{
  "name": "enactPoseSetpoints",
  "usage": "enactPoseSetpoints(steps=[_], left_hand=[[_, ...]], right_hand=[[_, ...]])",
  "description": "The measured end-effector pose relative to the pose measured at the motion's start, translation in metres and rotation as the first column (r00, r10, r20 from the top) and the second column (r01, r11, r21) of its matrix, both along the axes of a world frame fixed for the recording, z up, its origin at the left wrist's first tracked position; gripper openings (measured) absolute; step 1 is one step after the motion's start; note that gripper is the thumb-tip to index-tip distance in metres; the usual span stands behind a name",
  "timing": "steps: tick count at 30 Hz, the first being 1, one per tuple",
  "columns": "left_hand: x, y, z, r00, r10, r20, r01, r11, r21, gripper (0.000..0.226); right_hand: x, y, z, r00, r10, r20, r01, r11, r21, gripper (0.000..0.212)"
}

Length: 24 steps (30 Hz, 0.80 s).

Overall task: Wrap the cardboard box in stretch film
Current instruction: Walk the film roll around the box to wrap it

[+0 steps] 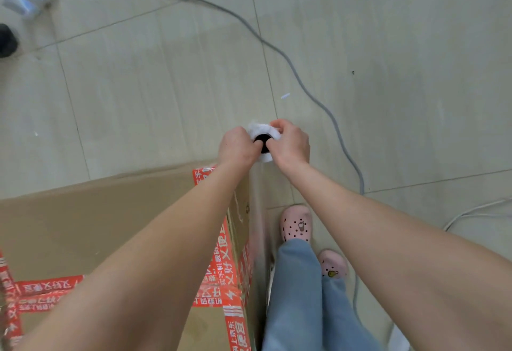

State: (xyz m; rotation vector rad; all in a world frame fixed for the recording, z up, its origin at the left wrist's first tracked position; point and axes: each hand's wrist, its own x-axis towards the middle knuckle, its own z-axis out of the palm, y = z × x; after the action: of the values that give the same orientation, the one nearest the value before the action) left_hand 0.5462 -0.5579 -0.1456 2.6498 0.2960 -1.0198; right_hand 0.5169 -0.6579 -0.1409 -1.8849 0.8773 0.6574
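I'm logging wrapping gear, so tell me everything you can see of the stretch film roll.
The stretch film roll is cloudy white film wound round a dark hollow core, seen end-on. It is held just past the far right corner of the cardboard box. The left hand and right hand grip it from either side, fingers at the core's mouth.

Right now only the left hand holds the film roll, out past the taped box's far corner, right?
No, the head view shows both: left hand and right hand each grip the film roll. It is past the far corner of the taped cardboard box.
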Motion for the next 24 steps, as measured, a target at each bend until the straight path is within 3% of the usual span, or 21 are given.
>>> enactPoseSetpoints(steps=[3,6,10,14,16,19,22,24], left_hand=[[0.013,0.014,0.002,0.996,-0.049,-0.074,0.053,0.997,0.056,0.017],[0.022,0.022,0.005,0.977,-0.182,-0.115,0.189,0.980,0.058,0.012],[0.033,0.022,0.003,0.948,-0.282,-0.149,0.286,0.958,0.008,0.035],[0.044,0.026,-0.002,0.950,-0.283,-0.130,0.292,0.955,0.056,0.008],[0.049,0.033,-0.002,0.971,-0.206,-0.124,0.213,0.976,0.044,0.004],[0.057,0.045,0.000,0.984,0.109,-0.139,-0.111,0.994,-0.010,0.002],[0.058,0.056,0.001,0.907,0.385,-0.173,-0.394,0.919,-0.024,0.009],[0.058,0.063,0.001,0.856,0.483,-0.184,-0.497,0.867,-0.037,0.016]], right_hand=[[0.013,0.011,-0.001,0.992,0.009,-0.129,-0.002,0.998,0.056,0.048],[0.017,0.023,0.001,0.984,-0.008,-0.176,0.028,0.993,0.112,0.042],[0.022,0.028,-0.002,0.985,0.044,-0.170,-0.032,0.997,0.077,0.047],[0.039,0.029,-0.002,0.966,0.218,-0.139,-0.218,0.976,0.016,0.044],[0.050,0.033,0.000,0.956,0.272,-0.115,-0.275,0.961,-0.015,0.043],[0.066,0.042,0.003,0.950,0.297,-0.094,-0.301,0.953,-0.035,0.045],[0.078,0.053,0.005,0.961,0.218,-0.170,-0.210,0.976,0.065,0.057],[0.083,0.060,0.005,0.963,0.137,-0.230,-0.099,0.980,0.170,0.060]])
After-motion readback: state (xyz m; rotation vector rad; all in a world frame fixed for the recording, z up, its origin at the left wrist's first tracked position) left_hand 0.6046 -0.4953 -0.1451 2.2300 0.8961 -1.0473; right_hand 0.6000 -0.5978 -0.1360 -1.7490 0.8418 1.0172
